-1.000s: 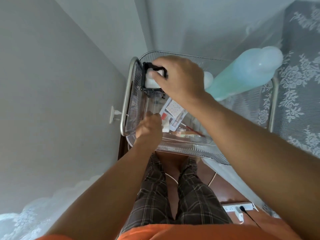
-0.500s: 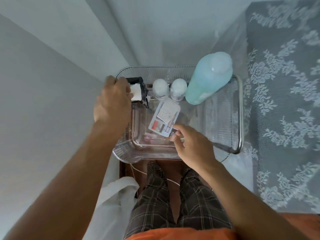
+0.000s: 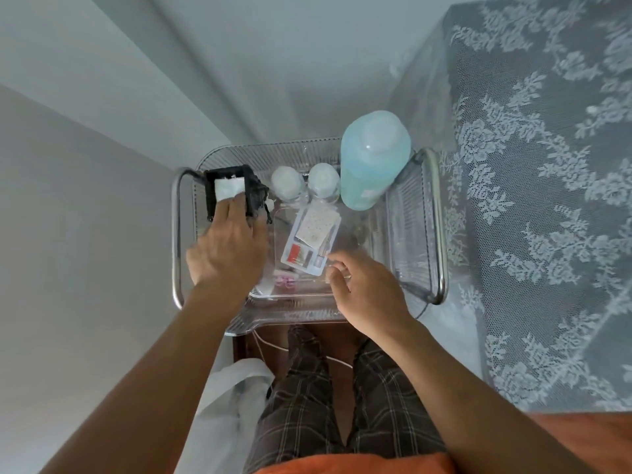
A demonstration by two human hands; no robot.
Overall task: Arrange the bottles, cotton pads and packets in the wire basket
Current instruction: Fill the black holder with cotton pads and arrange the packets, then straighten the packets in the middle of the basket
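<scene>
The wire basket (image 3: 440,227) has metal handles on both sides and a clear tray (image 3: 294,297) inside. At its back left stands a black holder (image 3: 254,191) with white cotton pads (image 3: 228,188). My left hand (image 3: 227,249) lies over the holder, fingers on the pads and around its side. Two small white-capped bottles (image 3: 286,181) (image 3: 323,179) and a tall turquoise bottle (image 3: 372,159) stand upright along the back. A flat packet (image 3: 309,242) with red contents lies in the tray. My right hand (image 3: 364,287) hovers by its near right corner, fingers loosely curled.
A small pink item (image 3: 284,280) lies at the tray's front. Grey walls close in on the left and behind. A lace-covered surface (image 3: 547,234) rises on the right. A white plastic bag (image 3: 232,398) hangs below left, next to my checked trouser legs.
A second ago my right hand was on the black holder and my left hand was in the tray. Now the left hand holds the holder and the right hand is by the packet.
</scene>
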